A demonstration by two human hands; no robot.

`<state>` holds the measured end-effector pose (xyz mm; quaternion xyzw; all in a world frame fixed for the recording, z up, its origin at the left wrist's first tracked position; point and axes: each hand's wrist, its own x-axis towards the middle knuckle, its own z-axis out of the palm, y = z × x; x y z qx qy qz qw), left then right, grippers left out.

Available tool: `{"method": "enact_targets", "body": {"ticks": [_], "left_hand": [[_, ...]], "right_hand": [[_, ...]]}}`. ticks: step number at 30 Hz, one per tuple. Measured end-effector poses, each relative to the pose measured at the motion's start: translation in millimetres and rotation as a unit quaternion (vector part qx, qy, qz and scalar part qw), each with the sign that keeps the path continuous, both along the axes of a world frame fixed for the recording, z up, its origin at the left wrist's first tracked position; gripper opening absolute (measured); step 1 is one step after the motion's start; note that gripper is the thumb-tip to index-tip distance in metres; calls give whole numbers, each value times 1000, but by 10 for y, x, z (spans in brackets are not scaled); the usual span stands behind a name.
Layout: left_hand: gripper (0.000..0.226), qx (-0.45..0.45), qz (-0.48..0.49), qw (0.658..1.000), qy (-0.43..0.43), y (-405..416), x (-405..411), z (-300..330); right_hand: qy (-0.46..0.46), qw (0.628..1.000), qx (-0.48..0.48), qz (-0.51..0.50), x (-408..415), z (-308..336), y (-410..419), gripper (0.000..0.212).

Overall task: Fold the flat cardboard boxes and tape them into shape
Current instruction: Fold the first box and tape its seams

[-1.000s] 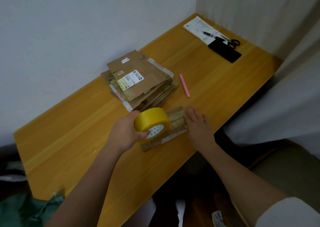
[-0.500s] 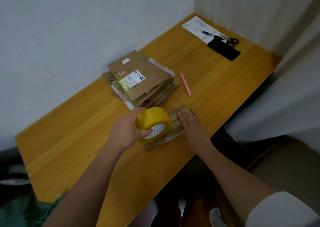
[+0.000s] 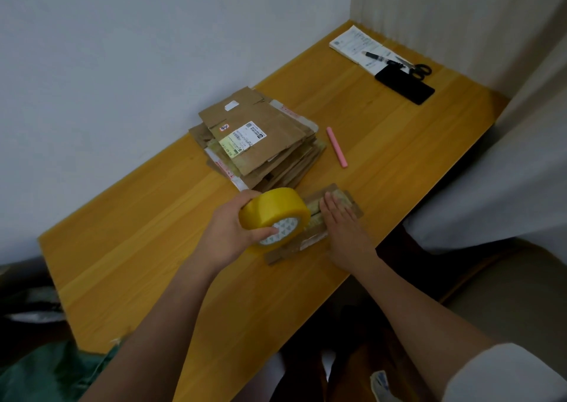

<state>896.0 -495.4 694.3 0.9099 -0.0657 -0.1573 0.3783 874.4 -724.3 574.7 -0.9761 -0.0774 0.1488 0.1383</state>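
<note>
While the person is leaning over the near edge of the wooden table (image 3: 129, 257), the left hand (image 3: 228, 236) is gripping the yellow tape roll (image 3: 274, 214) — fingers curled over its rim, thumb pressed against the patterned core. Just at three o'clock of the roll, the right hand (image 3: 342, 228) is lying flat with fingers straight and together, pressing down on the small cardboard box (image 3: 313, 223) at the table's front edge. A strip seems to be running from the roll under that palm, though I cannot tell exactly where it ends. So this box is, by my reading, being taped right now; whether it is fully shaped I cannot say, since it is looking quite low.

Further off, at about eleven o'clock from the hands, the stack of flat cardboard boxes (image 3: 260, 139) is sitting against the wall — many pieces, all waiting to be folded, so most of the job appears to lie ahead. A pink pen (image 3: 337, 147) is lying just beside the stack at its three o'clock. Far away at one o'clock, a paper sheet (image 3: 352, 44), a black phone (image 3: 405, 85) and scissors (image 3: 418, 68) are resting near the corner.
</note>
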Motion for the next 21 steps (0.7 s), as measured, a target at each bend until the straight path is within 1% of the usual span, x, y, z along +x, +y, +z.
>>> {"method": "enact_targets", "body": {"ticks": [2,4,6,9,14,18,21], "left_hand": [[57,-2,9,1000,-1,125,-15,-36],[68,35,10,999,-7,274,-12,-52],[74,55,18,998,-7,339,-24,-44],[73,60,16,998,-18,331,-74,-51],[74,83,13,996,-33,357,-95,-70],[73,103,-1,994,-30,372,-86,-75],[72,140,0,990,-23,440,-151,-80]], "right_hand": [[6,1000,7,-2,1,23,1,81],[7,1000,3,-2,5,44,7,83],[10,1000,-6,-5,21,53,2,87],[19,1000,-13,-13,25,98,57,90],[5,999,-28,26,-65,57,219,101],[25,998,-38,39,-32,63,167,105],[30,998,-40,38,-28,47,159,104]]}}
